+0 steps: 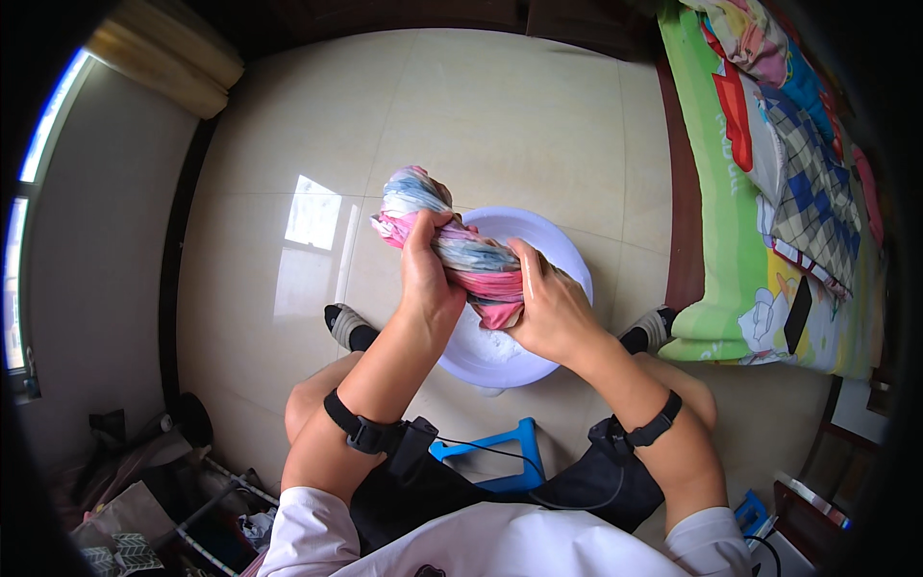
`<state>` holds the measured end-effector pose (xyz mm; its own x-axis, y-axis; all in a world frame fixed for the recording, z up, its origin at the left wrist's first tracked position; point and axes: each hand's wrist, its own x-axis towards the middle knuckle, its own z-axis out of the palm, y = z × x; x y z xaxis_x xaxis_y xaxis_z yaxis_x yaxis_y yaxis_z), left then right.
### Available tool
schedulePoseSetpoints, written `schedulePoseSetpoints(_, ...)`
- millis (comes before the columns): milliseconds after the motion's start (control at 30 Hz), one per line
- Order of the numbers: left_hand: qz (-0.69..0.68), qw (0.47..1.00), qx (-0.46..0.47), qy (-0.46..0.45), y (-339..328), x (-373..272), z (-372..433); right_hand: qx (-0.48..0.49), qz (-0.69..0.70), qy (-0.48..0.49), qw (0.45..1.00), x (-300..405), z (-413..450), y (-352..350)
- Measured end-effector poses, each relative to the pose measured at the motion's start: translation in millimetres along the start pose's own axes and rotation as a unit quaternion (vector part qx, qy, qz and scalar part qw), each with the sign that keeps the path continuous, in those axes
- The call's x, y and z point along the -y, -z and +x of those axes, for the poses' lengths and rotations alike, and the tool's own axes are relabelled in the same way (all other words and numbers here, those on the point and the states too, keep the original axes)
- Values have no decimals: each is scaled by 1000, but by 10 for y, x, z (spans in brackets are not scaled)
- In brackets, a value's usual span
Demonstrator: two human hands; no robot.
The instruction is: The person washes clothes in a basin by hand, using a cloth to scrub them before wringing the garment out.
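A twisted bundle of wet-looking cloth [479, 256], striped pink, white and grey-blue, is held above a basin. My left hand [430, 270] grips its middle, with one end of the cloth bulging out beyond the thumb. My right hand [551, 303] is closed around the lower right end, its fingers wrapped over the folds. Below both hands a pale lavender plastic basin [577, 267] stands on the tiled floor, with white suds [497, 346] showing inside. The cloth and hands hide part of the basin.
A blue plastic stool [530, 454] is between my legs. At the right, a bed with a green patterned sheet [692, 288] holds folded fabrics and a dark flat object. Clutter and a rack [209, 505] lie at lower left, near a wall with a window. Slippered feet flank the basin.
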<state>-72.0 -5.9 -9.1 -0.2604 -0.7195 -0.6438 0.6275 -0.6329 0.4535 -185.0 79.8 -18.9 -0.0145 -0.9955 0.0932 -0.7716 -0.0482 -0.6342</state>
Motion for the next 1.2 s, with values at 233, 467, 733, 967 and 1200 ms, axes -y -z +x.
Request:
schedulePoseSetpoints(233,-41,998,-50,-3,-20,53,-39,-20,-90,23,995,-1,-5,28)
schedulePoseSetpoints(467,20,1000,-1,-23,22,122,-34,17,40,72,996,-112,65,78)
schedulePoseSetpoints(733,77,989,123,8,-62,56,-97,167,359,-101,913,11,90,182)
schedulePoseSetpoints(967,157,956,245,31,-10,101,-98,380,378,-232,812,-57,89,247)
schedulePoseSetpoints(1200,142,902,407,13,78,10,-50,358,473,-227,772,27,53,180)
